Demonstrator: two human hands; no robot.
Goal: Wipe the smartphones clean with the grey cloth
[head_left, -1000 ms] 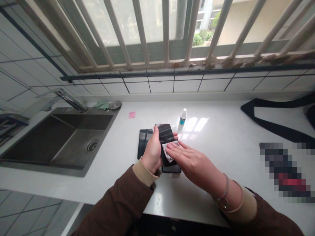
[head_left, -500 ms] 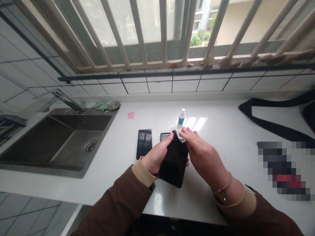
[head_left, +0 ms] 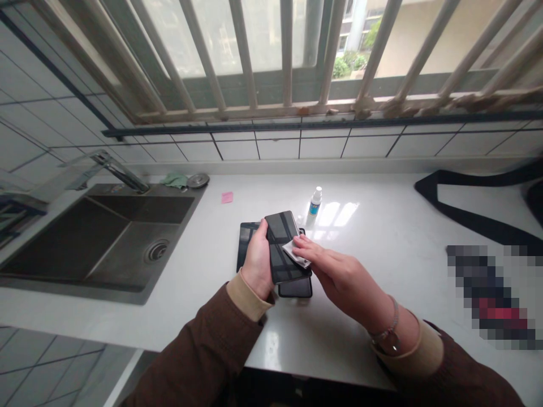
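My left hand (head_left: pixel 257 257) grips a dark smartphone (head_left: pixel 280 229) by its left side, thumb along the edge, screen tilted up. With its fingers pressed together, my right hand (head_left: pixel 335 265) holds a folded white cloth (head_left: pixel 296 252) against the lower right of the screen. Below the held phone, a black phone case (head_left: pixel 296 290) lies on the counter, partly covered. A second smartphone (head_left: pixel 245 240) rests to the left, half hidden behind my left hand. Beyond the phone stands a small white bottle (head_left: pixel 315 202) with a blue label, and a small clear cap-like piece beside it.
A steel sink (head_left: pixel 139 294) with a faucet (head_left: pixel 123 172) is set into the white counter (head_left: pixel 190 316) at left. Near it lie a green cloth (head_left: pixel 175 180), a metal strainer (head_left: pixel 198 181) and a pink note (head_left: pixel 227 197). A black strap (head_left: pixel 428 186) lies at right.
The held phone has turned from a raised, steep pose to a flatter one with its screen showing. My right hand and the cloth have moved down and left across it.
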